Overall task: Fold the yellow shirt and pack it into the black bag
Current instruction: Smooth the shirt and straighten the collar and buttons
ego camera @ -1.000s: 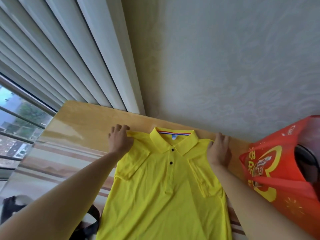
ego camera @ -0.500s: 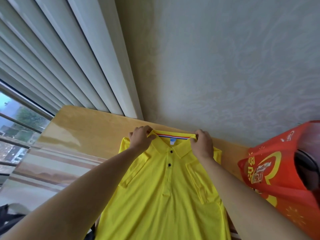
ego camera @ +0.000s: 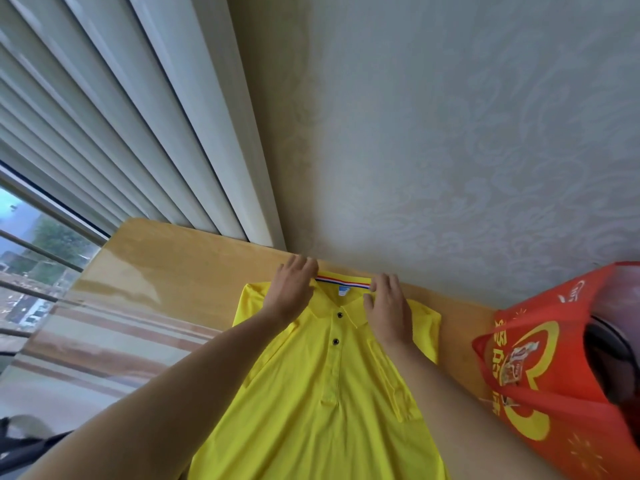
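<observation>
The yellow shirt (ego camera: 325, 393), a polo with two dark buttons and a striped collar band, lies front up on the wooden table (ego camera: 166, 258). Both sleeves are folded in over the chest. My left hand (ego camera: 292, 291) lies on the left end of the collar with its fingers stretched toward the wall. My right hand (ego camera: 388, 308) rests flat on the right end of the collar and the shoulder. A dark piece of the black bag (ego camera: 27, 445) shows at the bottom left edge, mostly out of view.
A red printed bag (ego camera: 554, 382) stands open at the right, close to the shirt's right shoulder. The wall runs right behind the collar. A window with blinds (ego camera: 86, 140) fills the left side. Bare tabletop stretches to the left of the shirt.
My hands moved from the shirt's shoulders inward to the two ends of the collar. Half a second ago they pinched the collar; now the fingers lie straighter on it.
</observation>
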Demonstrator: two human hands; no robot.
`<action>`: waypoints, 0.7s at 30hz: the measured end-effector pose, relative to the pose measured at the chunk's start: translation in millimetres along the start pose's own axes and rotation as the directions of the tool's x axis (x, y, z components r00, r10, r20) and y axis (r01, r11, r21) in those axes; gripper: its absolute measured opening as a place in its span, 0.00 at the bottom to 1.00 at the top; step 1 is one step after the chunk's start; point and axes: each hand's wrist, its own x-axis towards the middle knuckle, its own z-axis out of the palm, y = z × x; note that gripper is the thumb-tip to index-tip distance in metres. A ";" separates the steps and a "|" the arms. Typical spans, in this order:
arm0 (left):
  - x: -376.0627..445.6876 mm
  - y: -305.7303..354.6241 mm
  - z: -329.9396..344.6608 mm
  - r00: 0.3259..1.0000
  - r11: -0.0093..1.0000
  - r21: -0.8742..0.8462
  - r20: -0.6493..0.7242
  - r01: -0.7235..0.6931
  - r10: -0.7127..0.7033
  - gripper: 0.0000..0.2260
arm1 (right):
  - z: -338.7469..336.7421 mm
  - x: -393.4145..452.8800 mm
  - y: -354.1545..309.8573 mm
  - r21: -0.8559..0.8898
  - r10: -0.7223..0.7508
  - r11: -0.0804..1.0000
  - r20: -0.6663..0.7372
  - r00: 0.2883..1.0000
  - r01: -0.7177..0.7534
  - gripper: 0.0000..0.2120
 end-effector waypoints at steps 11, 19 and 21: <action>-58.8 22.2 10.1 0.955 0.994 0.111 0.296 -0.025 -0.009 0.28 | 4.7 -38.8 0.6 -0.080 -0.109 0.989 0.190 0.976 0.127 0.21; -181.2 10.3 2.7 0.978 0.991 0.068 0.166 0.117 -0.127 0.24 | -14.0 -119.9 6.1 -0.074 -0.140 0.987 0.043 0.989 0.143 0.12; -215.2 11.9 3.1 0.972 0.986 0.074 0.167 0.152 -0.163 0.23 | -19.9 -150.0 12.8 -0.086 -0.117 0.989 0.016 0.993 0.118 0.09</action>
